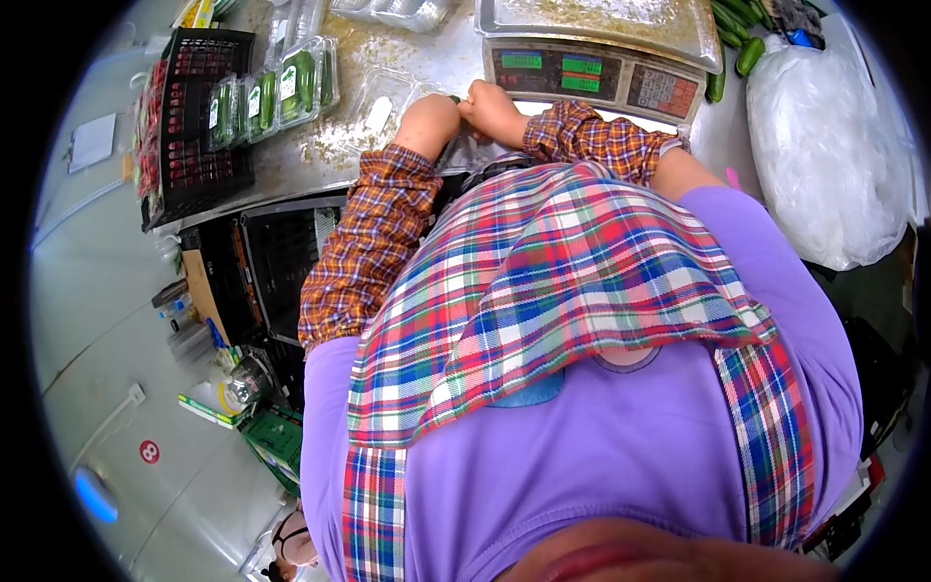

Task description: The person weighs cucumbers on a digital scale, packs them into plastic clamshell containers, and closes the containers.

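Observation:
My left hand point(430, 124) and my right hand point(493, 112) meet at the near edge of the metal table, both with curled fingers. A small dark green tip point(454, 99) shows between them; the rest is hidden by my hands, so I cannot tell what it is. Just beyond my left hand lies a clear plastic box point(361, 97) with a white label point(379, 113). Farther left, clear packs of green cucumbers point(299, 82) with white labels stand side by side. My right hand is close to the front of a weighing scale point(593, 80) with lit green displays.
A black crate point(206, 116) stands at the table's left end. More clear plastic boxes point(393, 12) are at the back. Loose cucumbers point(749, 56) lie right of the scale, near a large clear plastic bag point(824, 155). Wet scraps point(335, 145) dot the metal table.

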The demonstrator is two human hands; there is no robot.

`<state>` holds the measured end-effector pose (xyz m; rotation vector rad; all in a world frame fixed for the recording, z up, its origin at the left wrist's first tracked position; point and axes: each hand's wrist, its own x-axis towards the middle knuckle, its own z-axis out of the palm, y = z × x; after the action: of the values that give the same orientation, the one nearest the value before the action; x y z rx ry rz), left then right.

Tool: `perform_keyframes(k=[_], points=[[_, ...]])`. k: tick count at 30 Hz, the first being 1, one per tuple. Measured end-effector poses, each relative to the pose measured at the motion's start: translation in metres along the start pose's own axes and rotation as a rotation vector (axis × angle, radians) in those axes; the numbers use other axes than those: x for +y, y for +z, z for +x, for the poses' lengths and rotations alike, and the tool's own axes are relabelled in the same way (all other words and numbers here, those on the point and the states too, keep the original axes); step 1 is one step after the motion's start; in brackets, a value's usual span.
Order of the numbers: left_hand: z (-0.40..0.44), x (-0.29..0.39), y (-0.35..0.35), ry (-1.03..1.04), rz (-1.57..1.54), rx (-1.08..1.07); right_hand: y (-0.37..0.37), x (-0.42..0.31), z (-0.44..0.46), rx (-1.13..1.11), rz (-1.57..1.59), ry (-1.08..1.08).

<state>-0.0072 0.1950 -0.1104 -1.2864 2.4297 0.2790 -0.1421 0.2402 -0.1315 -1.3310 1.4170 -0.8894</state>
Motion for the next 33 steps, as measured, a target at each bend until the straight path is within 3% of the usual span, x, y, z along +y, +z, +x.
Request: perform_keyframes(k=[3, 12, 18, 21, 25, 30, 33], points=[[-0.028, -0.002, -0.031, -0.036, -0.156, 0.016, -0.003, 0.000, 0.006, -0.056, 0.017, 0.075], [-0.079, -0.020, 0.013, -0.240, -0.373, 0.073, -0.003, -0.001, 0.007, -0.202, 0.028, 0.197], [-0.078, -0.034, 0.026, -0.212, -0.448, 0.131, 0.005, 0.000, 0.011, -0.257, 0.207, 0.283], [-0.090, -0.042, 0.025, -0.271, -0.610, 0.344, 0.004, -0.002, 0.013, -0.260, 0.217, 0.299], [-0.092, -0.045, 0.032, -0.299, -0.304, 0.481, 0.001, -0.005, 0.009, -0.303, 0.302, 0.374], [-0.087, -0.033, 0.027, -0.265, -0.271, 0.340, 0.001, -0.008, 0.009, -0.345, 0.367, 0.448], [-0.083, -0.036, 0.033, -0.253, -0.401, 0.400, 0.003, -0.007, 0.008, -0.305, 0.391, 0.455]])
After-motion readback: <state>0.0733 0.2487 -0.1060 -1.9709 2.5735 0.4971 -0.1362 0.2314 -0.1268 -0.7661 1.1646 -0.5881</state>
